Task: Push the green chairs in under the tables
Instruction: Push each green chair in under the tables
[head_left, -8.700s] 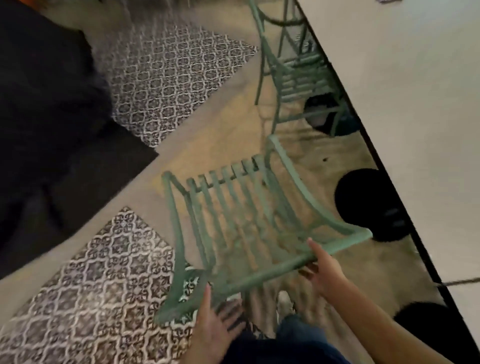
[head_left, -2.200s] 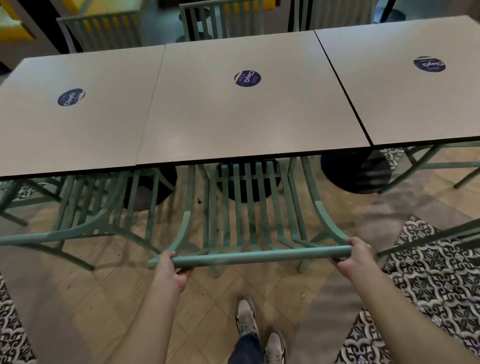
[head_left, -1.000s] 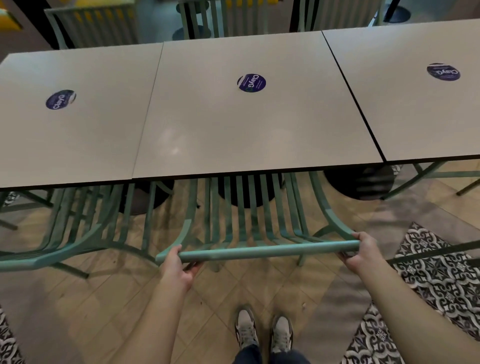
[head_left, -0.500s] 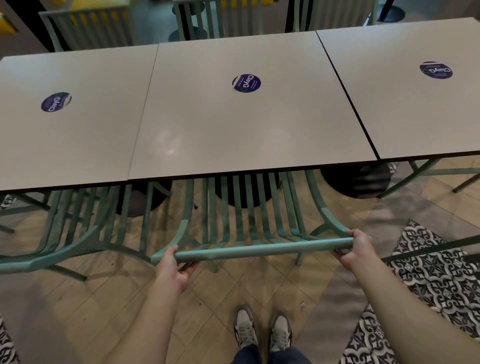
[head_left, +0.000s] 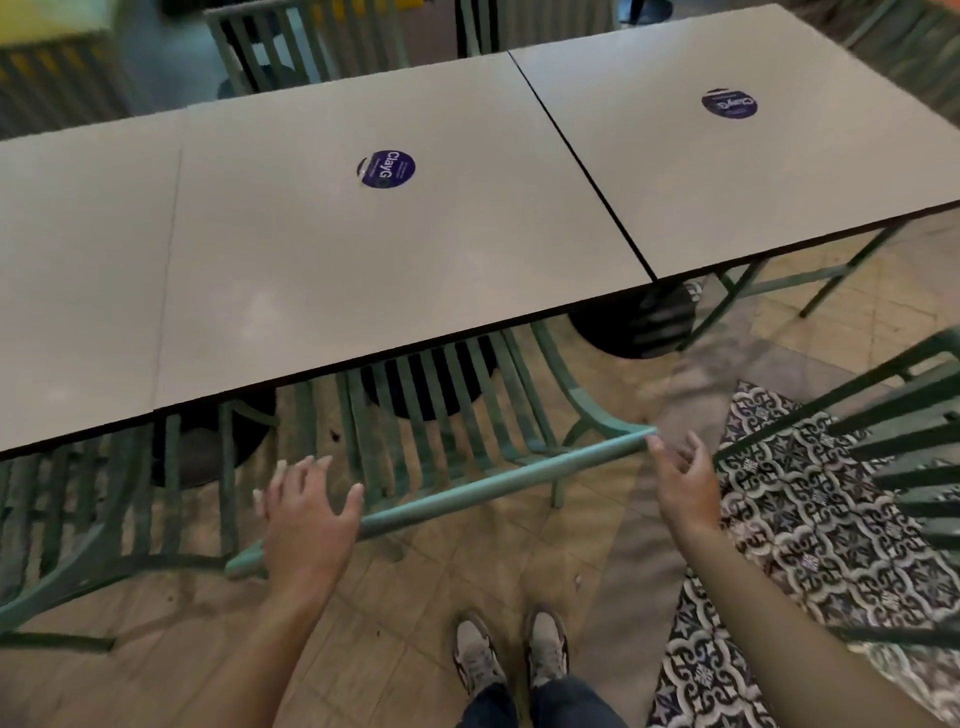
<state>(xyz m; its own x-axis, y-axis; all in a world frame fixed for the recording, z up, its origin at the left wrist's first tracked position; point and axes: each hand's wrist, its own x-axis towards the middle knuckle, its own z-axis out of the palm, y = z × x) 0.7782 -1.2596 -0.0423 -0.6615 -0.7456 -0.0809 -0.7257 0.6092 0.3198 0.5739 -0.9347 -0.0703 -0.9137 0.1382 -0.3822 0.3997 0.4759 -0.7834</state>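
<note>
A green slatted chair (head_left: 457, 493) stands in front of me with its seat under the middle grey table (head_left: 363, 249); only its backrest and top rail stick out. My left hand (head_left: 306, 514) hovers over the left end of that rail, fingers spread, holding nothing. My right hand (head_left: 680, 483) is open just off the rail's right end, not touching it. A second green chair (head_left: 98, 519) is tucked under the left table. A third green chair (head_left: 893, 447) stands out on the floor at the right, only partly in view.
Three grey tables stand edge to edge, the right table (head_left: 753, 171) and the middle one each with a round purple sticker. Black round table bases (head_left: 634, 322) sit beneath. More green chairs (head_left: 306, 41) line the far side. A patterned tile strip (head_left: 779, 545) runs at my right; my shoes are below.
Both hands have let go of the chair's top rail and opened. The view has swung to the right, bringing the chair at the right into the frame.
</note>
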